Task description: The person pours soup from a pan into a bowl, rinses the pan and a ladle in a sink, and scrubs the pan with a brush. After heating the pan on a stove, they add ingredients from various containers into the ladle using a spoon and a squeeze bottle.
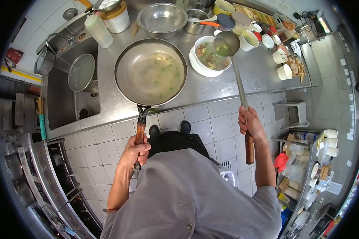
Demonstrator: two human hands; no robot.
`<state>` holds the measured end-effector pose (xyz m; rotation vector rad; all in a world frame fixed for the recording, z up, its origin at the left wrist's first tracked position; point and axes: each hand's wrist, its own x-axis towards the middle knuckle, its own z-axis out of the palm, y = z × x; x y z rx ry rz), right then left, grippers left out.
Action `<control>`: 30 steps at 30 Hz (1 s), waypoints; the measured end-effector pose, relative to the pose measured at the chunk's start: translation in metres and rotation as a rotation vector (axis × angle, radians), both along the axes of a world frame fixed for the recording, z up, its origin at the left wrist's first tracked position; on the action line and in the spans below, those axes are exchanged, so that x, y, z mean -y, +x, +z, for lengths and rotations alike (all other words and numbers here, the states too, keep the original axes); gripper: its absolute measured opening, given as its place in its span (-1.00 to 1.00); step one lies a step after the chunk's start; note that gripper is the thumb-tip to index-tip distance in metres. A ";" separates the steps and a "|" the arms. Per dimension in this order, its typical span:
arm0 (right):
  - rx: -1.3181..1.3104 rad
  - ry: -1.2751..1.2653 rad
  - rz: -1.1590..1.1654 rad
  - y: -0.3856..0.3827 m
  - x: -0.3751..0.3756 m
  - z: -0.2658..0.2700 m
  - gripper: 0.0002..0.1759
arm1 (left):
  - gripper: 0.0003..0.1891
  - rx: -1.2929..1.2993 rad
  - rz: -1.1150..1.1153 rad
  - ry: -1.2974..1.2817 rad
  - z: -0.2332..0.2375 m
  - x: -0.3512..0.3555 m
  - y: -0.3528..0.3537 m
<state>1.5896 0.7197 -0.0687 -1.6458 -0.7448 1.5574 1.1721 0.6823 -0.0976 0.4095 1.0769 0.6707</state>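
At far left, a steel sink point(62, 105) is set into the worktop point(211, 88), with a round metal pan point(81, 73) tilted inside. Near the sink's far right corner stands a translucent squeeze bottle point(99, 34). The left hand point(135, 152) has its fingers closed around the wooden handle of a frying pan point(135, 71). This pan is over the front of the worktop, its handle projecting past the edge; it contains cloudy broth with green pieces. Whether its base touches the steel cannot be determined. Behind it sits a wide steel basin point(162, 19). Right of the pan stands a white bowl point(203, 68) containing broth and solid pieces. The head of a long ladle point(238, 75) is above that bowl's right side; contact cannot be confirmed. The right hand point(250, 122) has its fingers wrapped around the ladle's shaft, above the wooden grip.
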 end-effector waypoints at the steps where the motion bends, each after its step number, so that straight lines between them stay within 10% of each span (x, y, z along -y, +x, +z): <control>1: 0.039 0.011 0.005 0.000 0.001 -0.003 -0.73 | -0.76 0.001 -0.004 0.005 -0.001 0.000 0.000; 7: 0.768 0.319 0.179 0.001 0.011 -0.017 -0.70 | -0.75 -0.012 -0.021 0.041 -0.006 0.002 -0.005; 19: 0.774 0.421 0.626 -0.042 -0.010 -0.033 -0.75 | -0.77 -0.051 -0.074 0.098 -0.005 0.002 -0.012; 30: -0.685 -0.568 0.372 -0.080 0.017 0.003 -0.70 | -0.77 -0.081 -0.014 0.055 -0.012 0.009 -0.010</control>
